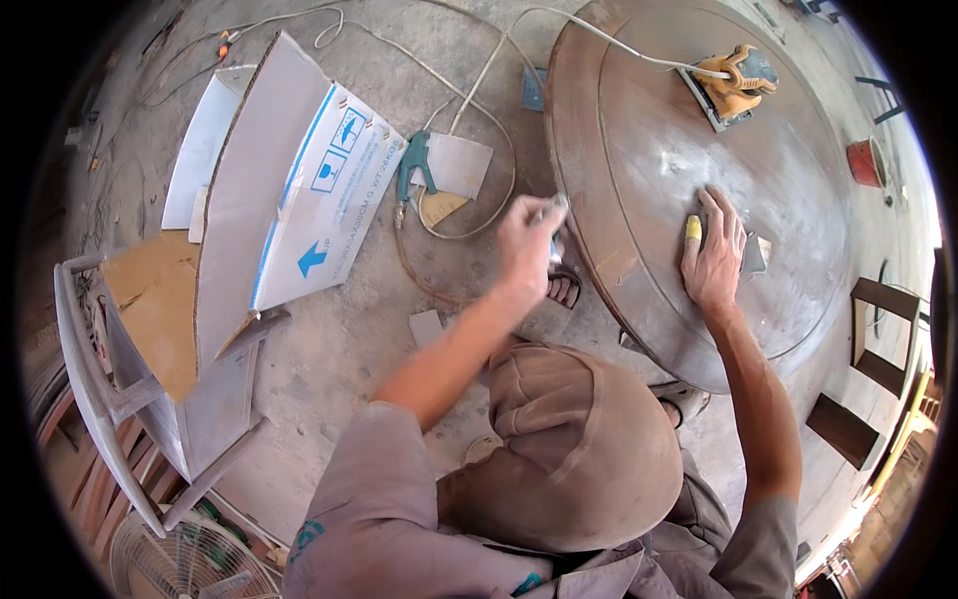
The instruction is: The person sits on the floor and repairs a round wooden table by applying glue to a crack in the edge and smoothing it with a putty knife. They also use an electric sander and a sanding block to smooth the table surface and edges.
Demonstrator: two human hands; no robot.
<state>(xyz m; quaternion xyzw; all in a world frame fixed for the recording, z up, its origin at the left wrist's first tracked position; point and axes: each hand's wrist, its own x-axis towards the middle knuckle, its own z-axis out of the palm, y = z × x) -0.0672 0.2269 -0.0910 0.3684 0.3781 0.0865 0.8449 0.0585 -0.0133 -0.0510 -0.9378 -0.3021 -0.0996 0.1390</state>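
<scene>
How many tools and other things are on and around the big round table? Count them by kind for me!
Round brown wooden tabletop: 1
Orange electric sander on it: 1
Teal air blow gun on the floor: 1
Large white cardboard box: 1
Grey plastic chair: 1
Hands: 2, the left hand at the table's edge, the right hand flat on top
Total: 7

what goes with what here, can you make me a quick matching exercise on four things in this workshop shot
Things:
1. orange sander
2. teal air gun
3. right hand
4. cardboard box

Places:
a. flat on the dusty tabletop
b. on the plastic chair
c. far side of the round table, cord attached
d. on the concrete floor beside a hose

Pairs: 1-c, 2-d, 3-a, 4-b
</scene>
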